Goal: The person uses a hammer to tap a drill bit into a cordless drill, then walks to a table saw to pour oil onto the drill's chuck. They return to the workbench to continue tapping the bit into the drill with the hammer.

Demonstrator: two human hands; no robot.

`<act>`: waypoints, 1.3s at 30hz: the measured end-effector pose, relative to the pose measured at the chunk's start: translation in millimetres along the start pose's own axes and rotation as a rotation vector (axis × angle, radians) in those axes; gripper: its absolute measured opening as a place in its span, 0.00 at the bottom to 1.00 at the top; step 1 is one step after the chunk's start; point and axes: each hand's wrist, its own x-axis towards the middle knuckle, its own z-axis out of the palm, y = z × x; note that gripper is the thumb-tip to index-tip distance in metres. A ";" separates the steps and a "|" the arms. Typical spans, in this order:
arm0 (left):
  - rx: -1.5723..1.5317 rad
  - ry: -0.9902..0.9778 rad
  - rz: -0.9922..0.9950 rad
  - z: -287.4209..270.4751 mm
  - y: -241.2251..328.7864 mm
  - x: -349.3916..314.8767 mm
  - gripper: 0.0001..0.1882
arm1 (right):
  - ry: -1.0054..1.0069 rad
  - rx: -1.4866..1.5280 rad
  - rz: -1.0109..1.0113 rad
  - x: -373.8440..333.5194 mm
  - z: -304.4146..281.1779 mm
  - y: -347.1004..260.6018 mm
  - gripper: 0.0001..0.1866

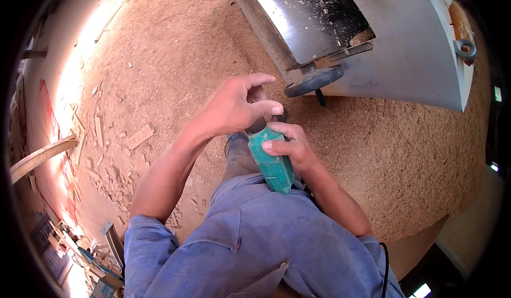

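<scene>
In my right hand (293,148) is a green handheld power tool (272,165), its body slanting down toward my lap. The thumb and fingers wrap around its upper part. A dark, round end (256,126) tops the tool, partly covered by my left hand (237,104). That hand hovers over or against this end; I cannot tell whether it touches. Its index finger and thumb are spread apart with a gap between them, while the other fingers curl behind.
A grey metal machine (412,48) stands ahead to the right, with a black handwheel (314,81) and chips on its shiny bed. Sawdust (420,159) heaps below it. Wood offcuts (141,137) litter the left floor. A curved wooden piece (45,158) juts in.
</scene>
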 end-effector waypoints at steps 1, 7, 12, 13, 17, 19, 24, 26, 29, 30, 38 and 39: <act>0.052 0.017 0.003 -1.0 -4.9 2.2 0.24 | 0.012 0.008 -0.006 -0.1 -1.3 0.1 0.21; -0.163 -0.207 0.232 -18.8 -19.7 5.1 0.22 | 0.050 0.100 -0.009 -2.1 -5.4 -1.4 0.22; -0.524 -0.202 0.347 -13.9 -41.0 11.1 0.22 | 0.015 0.091 0.005 1.3 -11.1 -2.0 0.28; -0.474 -0.174 0.270 -14.0 -36.1 9.4 0.21 | 0.018 0.088 0.012 1.2 -12.0 -0.7 0.28; -0.328 -0.219 0.113 -15.9 -27.8 12.9 0.22 | 0.024 0.080 0.019 1.7 -12.7 0.6 0.28; -0.130 -0.163 -0.010 -14.0 -11.8 13.6 0.23 | 0.050 0.048 0.029 0.4 -10.9 2.8 0.27; -0.043 -0.130 -0.023 -9.0 -12.6 16.8 0.26 | 0.076 0.118 -0.017 -1.8 -11.1 5.9 0.25; -0.216 -0.138 0.112 -7.8 -35.5 13.6 0.25 | 0.071 0.136 -0.010 -3.1 -10.2 5.6 0.26; -0.477 -0.200 0.235 -5.4 -46.7 15.6 0.25 | 0.053 0.122 0.010 -3.1 -10.8 5.7 0.26; -0.527 -0.218 0.248 -5.9 -47.4 15.5 0.25 | 0.053 0.116 0.007 -3.5 -10.9 5.8 0.26; -0.109 -0.163 -0.087 -5.8 -30.9 13.7 0.31 | 0.060 0.065 0.032 -3.3 -7.6 3.9 0.26; -0.167 -0.167 -0.048 -4.9 -35.0 14.1 0.31 | 0.061 0.066 0.029 -3.0 -8.3 5.3 0.26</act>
